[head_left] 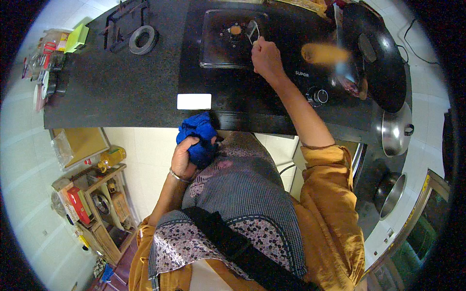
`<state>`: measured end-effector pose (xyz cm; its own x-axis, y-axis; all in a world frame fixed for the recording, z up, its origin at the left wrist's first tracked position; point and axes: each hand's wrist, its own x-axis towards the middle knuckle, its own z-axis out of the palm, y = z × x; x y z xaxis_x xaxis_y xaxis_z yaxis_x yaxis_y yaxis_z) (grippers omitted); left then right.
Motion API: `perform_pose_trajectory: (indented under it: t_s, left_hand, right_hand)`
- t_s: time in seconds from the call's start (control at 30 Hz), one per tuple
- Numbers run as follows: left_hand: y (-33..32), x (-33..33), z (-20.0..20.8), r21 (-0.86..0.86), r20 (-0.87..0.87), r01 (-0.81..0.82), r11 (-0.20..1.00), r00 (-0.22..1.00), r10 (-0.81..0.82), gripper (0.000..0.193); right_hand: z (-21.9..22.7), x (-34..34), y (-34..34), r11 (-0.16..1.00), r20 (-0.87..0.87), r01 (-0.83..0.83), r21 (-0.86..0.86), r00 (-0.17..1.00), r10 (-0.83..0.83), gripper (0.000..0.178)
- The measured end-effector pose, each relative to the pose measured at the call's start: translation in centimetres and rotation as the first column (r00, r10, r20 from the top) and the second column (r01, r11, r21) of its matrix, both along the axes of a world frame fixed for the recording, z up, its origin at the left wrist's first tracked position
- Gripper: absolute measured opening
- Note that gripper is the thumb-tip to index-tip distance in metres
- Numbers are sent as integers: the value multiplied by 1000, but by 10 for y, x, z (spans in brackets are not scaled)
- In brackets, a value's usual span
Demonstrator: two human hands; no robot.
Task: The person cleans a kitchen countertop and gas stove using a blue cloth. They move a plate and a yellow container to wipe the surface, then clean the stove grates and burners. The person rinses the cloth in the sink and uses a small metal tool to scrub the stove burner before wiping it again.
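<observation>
My left hand (183,156) is closed around a bunched blue cloth (196,131), held in front of the counter edge against the apron. My right hand (267,57) reaches forward over the black gas stove and grips a small scraper-like tool (253,31) with a flat, pale-edged head. That head is at the stove's recessed burner tray (218,52), just right of the bare burner centre (235,30). Its exact kind is hard to make out. Near the counter edge, left of the tray's front, lies a white rectangular block (194,101).
A round burner ring (143,40) and a black pot stand (125,19) lie on the left counter. A dark wok (388,63) with a wooden handle (324,54) sits at right, beside a steel lid (395,128) and a metal bowl (392,196). A wooden shelf (104,208) stands lower left.
</observation>
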<state>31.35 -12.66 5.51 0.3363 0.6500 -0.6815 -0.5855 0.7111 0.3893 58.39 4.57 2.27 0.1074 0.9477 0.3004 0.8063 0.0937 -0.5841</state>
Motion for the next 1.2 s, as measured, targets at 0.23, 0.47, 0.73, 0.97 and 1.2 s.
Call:
perform_pose_trajectory:
  t_s: [0.23, 0.47, 0.73, 0.97, 1.2]
  left_hand:
    - [-2, 0, -4, 8, 23, -6, 1000, 1000, 6, 54]
    - [6, 12, 1, 17, -6, 20, 1000, 1000, -20, 54]
    - [-5, 4, 8, -3, -17, 38, 999, 999, -38, 54]
    - [-9, 10, 15, -13, -55, 15, 1000, 998, -16, 56]
    - [-4, 15, 10, 8, -8, 29, 1000, 1000, -29, 56]
  right_hand:
    - [-10, -5, -7, 980, -387, 100, -171, 908, -160, 28]
    - [-5, 11, 6, 993, -264, 40, -107, 962, -67, 27]
    - [0, 10, 3, 1000, 25, -8, 3, 1000, 8, 27]
    - [-11, 11, -4, 998, 136, 11, 67, 991, -20, 31]
    - [1, 25, -4, 998, 229, -8, -56, 973, 21, 31]
